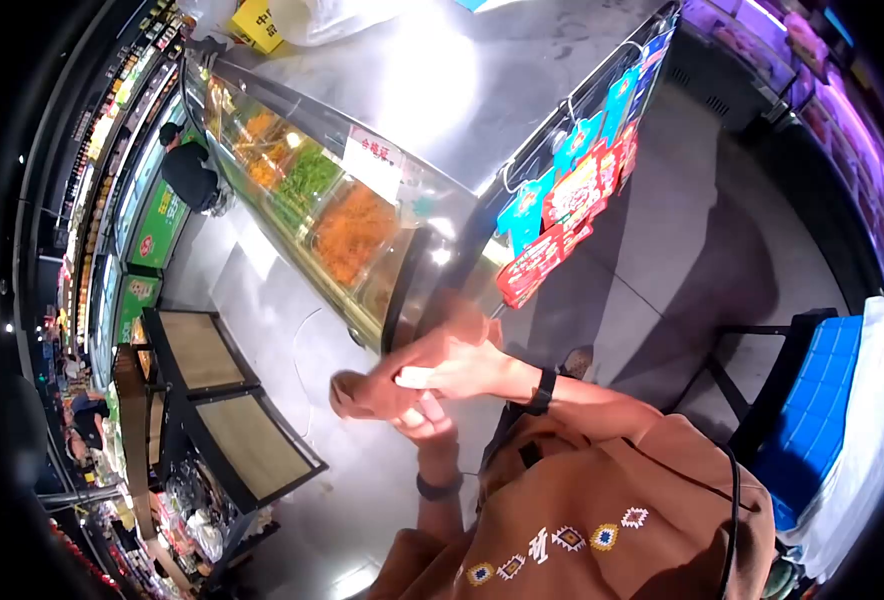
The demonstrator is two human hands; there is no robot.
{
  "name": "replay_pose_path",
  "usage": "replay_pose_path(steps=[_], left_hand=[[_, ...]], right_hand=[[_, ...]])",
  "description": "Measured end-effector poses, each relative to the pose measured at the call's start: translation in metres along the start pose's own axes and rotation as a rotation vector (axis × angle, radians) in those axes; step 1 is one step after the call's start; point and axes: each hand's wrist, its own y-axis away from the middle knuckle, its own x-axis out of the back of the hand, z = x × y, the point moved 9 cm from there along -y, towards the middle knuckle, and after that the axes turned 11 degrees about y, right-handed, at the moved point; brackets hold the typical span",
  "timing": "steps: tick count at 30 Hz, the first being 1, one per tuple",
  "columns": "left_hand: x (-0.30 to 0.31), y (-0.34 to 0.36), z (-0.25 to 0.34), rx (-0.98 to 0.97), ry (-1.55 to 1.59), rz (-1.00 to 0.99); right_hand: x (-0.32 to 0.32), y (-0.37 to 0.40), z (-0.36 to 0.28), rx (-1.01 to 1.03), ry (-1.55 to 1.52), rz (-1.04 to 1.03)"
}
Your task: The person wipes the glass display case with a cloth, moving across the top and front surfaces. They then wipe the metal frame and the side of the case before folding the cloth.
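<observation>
A bunched piece of brown cloth [367, 393], close in colour to my brown apron [602, 490], is gripped between my two hands in front of my body. My right hand [452, 368], with a black band on its wrist, closes over the cloth from the right. Just below it, my left hand [424, 415] has its fingers curled against the same cloth. Part of the cloth near the counter corner is blurred, so its exact kind cannot be made out. Right beyond my hands stands the corner of a glass-fronted food case [397, 290].
Shredded orange food [352, 232] and green food [309, 182] fill the case. A steel counter [402, 80] holds a yellow box [256, 24]. Red packets [572, 195] hang along its edge. A person [190, 170] stands by green coolers. Blue padding [812, 410] lies right.
</observation>
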Motion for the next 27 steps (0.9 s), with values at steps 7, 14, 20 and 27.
replay_pose_path(steps=[7,14,20,27], left_hand=[[-0.037,-0.070,0.162,-0.388,0.001,-0.146],[-0.052,-0.058,0.148,-0.324,0.194,-0.333],[-0.058,-0.039,0.169,-0.274,0.574,-0.231],[-0.095,-0.023,0.195,-0.291,0.560,-0.296]], right_hand=[[0.100,-0.055,-0.038,0.078,0.556,0.408],[0.087,-0.028,-0.020,0.156,0.393,0.542],[0.010,-0.005,-0.002,0.192,-0.063,0.159],[-0.010,0.056,-0.018,0.133,-0.359,-0.225]])
